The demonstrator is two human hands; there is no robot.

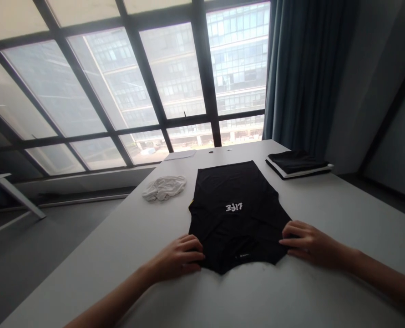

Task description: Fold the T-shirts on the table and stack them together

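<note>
A black shirt [235, 187] lies spread flat on the white table, its neckline towards me and its hem at the far end. White lettering stands out in its middle, and a small pale print shows near the neckline. My left hand [180, 256] has its fingers bent and closed on the near left shoulder edge. At the near right shoulder edge, my right hand [303, 241] pinches the fabric between thumb and fingers. Both wrists rest low, close to the tabletop. A little yellow shows at the shirt's left side.
Left of the shirt lies a crumpled white cloth [164, 187]. A stack of folded black and white clothes [296, 163] sits at the table's [352, 218] right far side. Beyond are a flat white item [180, 155], large windows and a dark blue curtain [298, 77].
</note>
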